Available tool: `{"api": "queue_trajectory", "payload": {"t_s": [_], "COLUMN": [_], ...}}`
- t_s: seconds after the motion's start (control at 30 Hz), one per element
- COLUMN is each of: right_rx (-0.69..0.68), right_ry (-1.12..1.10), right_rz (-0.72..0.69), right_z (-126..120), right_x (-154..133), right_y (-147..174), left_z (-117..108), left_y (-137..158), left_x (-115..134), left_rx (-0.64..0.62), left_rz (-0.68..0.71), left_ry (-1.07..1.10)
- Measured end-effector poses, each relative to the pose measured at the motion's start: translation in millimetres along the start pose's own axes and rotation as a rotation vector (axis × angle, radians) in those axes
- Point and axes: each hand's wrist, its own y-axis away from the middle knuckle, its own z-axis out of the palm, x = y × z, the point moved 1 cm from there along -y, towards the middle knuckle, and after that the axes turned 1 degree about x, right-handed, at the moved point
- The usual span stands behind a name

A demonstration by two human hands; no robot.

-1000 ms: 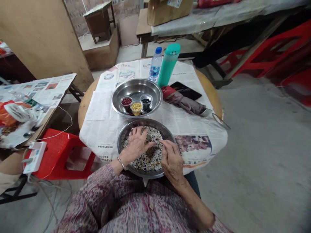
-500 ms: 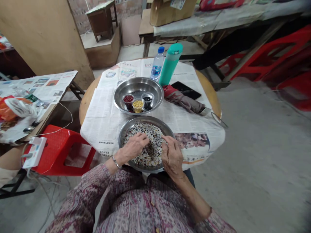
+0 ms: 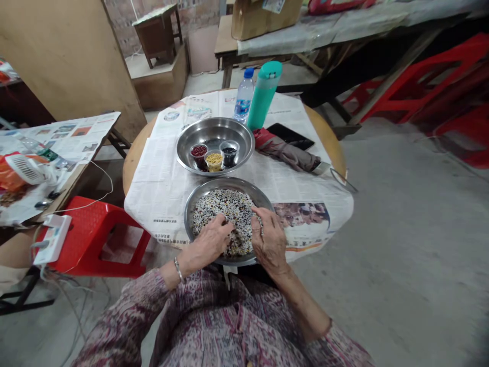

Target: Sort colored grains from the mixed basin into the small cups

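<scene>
A metal bowl near me holds white grains mixed with black, yellow and dark red beans. Over its lower left part is my left hand, its fingers curled together down at the grains; whatever they hold is too small to name. My right hand rests at the bowl's right rim with thumb and forefinger apart and nothing visible between them. Behind stands a second metal bowl with three clear cups: one of red beans, one of yellow beans, one of black beans.
Newspaper covers the round table. A water bottle, a teal flask, a folded umbrella and a dark phone stand or lie beyond the bowls. A red stool with a power strip is at left.
My left hand has shifted slightly down and toward me within the bowl, uncovering more grains. My right hand remains at the right rim. The whole view has shifted a little.
</scene>
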Motion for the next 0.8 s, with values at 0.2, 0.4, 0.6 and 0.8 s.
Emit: {"api": "queue_trajectory", "payload": {"t_s": [0.2,0.4,0.6,0.8], "right_rx": [-0.003,0.008,0.010,-0.018], "right_ry": [-0.006,-0.014,-0.018,0.019], "right_rz": [0.021,0.024,0.032,0.002], "right_z": [0.2,-0.1,0.2,-0.5], "right_x": [-2.2,-4.3,-2.5,-2.2], "right_y": [-0.2,-1.9,-1.5,-1.2], "left_z": [6.7,-16.4,-8.0,-10.6], "left_y": [-59.1,-57.1,-26.5,11.1], "left_x": [-4.2,-17.5,-10.8,-15.5], "left_rx": [0.135,0.294,0.134,0.178], "left_rz": [0.128,-0.088,0.000,0.056], "left_ry": [0.019,-0.154,-0.172,-0.112]}}
